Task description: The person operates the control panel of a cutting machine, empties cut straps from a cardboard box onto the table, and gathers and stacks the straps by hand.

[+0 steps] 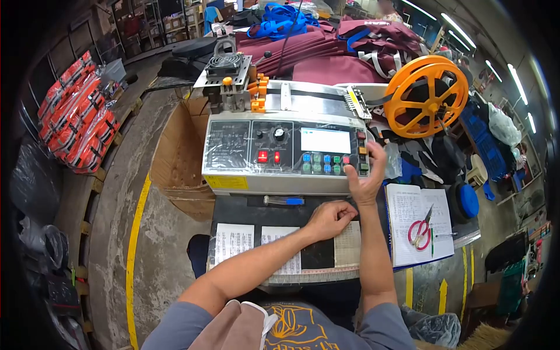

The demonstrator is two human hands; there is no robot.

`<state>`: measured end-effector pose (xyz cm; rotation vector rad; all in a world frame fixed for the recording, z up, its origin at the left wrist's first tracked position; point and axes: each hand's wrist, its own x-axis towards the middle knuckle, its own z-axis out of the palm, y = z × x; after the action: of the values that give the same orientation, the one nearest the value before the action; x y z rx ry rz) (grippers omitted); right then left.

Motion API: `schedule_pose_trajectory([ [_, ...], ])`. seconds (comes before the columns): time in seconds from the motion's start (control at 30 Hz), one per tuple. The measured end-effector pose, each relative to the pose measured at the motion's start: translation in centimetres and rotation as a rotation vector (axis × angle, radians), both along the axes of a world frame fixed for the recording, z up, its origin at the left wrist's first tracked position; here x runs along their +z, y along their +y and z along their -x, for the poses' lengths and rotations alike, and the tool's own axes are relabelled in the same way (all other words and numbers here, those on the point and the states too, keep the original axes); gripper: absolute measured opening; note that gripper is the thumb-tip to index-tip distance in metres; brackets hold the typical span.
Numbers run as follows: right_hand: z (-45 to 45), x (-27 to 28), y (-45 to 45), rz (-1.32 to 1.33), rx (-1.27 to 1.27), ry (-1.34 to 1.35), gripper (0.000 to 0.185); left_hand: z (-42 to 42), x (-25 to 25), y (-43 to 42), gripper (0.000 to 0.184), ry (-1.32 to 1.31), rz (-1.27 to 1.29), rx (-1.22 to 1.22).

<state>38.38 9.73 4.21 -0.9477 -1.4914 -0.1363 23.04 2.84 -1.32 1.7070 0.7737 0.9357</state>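
Orange reel [433, 107] beside the machine [286, 146]

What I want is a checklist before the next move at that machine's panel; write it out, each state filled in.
1. Panel powered: ok, the display and a red switch are lit.
2. Display reading correct: cannot tell, the text is too small.
3. Right hand off the buttons: cannot tell, its thumb and fingers are at the panel's right end, contact unclear.
4. Left hand away from the machine's top: ok, it is low over the table in front.
5. Black strap across the machine's top: ok.
6. Scissors away from the machine: ok, on the open notebook.
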Motion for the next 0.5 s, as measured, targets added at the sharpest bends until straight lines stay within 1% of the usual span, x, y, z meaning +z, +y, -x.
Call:
schedule_pose_trajectory([
  [0.03, -0.08, -0.25, -0.06, -0.029, -0.037, -0.095, 0.077, -0.07, -0.01, -0.01, 0.02, 0.005, -0.028, 0.014],
  [0.23, -0.5, -0.39, -0.16, -0.047, -0.091, -0.177, 0.077, -0.05, -0.14, 0.03, 0.02, 0.061, -0.067, -0.013],
  [0.5, -0.57, -1.03, -0.02, -0.037, -0.039, -0.109, 0.076, 0.56, -0.27, 0.19, 0.024, 0.091, -0.092, -0.077],
])
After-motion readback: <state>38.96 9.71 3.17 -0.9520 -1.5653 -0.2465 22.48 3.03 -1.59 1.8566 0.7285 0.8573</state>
